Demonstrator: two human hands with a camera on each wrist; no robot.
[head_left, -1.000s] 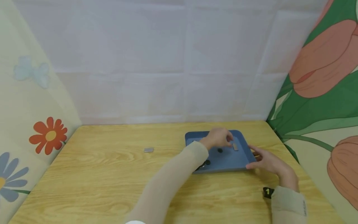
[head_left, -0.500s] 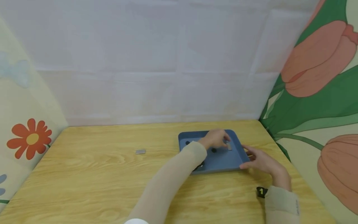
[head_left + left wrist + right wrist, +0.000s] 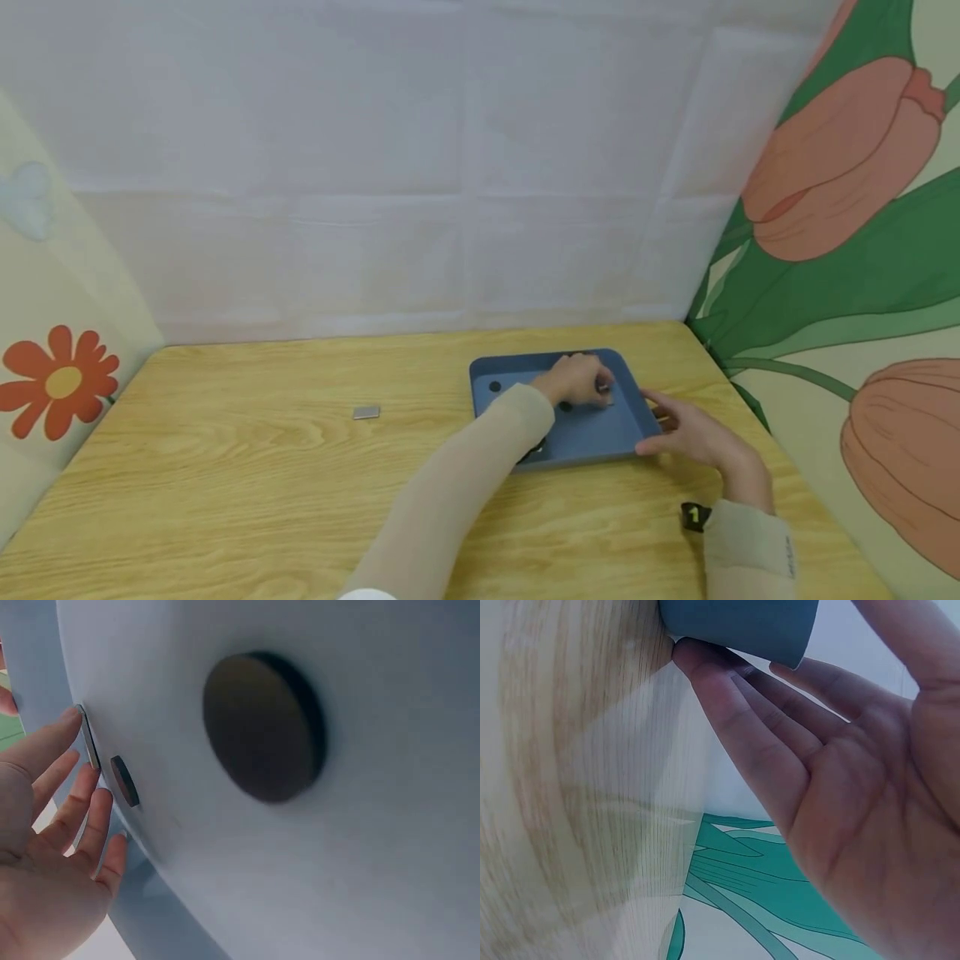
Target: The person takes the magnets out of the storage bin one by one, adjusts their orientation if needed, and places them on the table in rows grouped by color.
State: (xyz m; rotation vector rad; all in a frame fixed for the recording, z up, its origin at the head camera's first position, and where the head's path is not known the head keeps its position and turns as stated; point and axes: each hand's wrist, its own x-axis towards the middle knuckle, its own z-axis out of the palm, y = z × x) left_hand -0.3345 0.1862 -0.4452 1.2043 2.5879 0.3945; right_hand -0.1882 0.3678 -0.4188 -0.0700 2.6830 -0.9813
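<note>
A blue tray [image 3: 487, 372] lies on the wooden table, right of centre. My left hand [image 3: 598, 385] reaches into it. In the left wrist view the left hand [image 3: 75, 772] has fairly straight fingers, and the index tip touches the edge of a thin grey plate [image 3: 90, 739] lying on the tray floor. Black discs [image 3: 494, 387] [image 3: 262, 724] lie on the tray, one [image 3: 124, 781] right beside the fingers. My right hand [image 3: 660, 432] [image 3: 817, 772] rests with straight fingers against the tray's near right corner [image 3: 739, 626].
A second small grey plate [image 3: 366, 412] lies alone on the table, left of the tray. Fabric walls with flower prints close in the table at the back, left and right. A black tag [image 3: 693, 516] sits at my right wrist.
My left hand has dropped onto the grey plate in the tray and now mostly covers it. The right hand stays at the tray corner. The view has swung slightly rightward.
</note>
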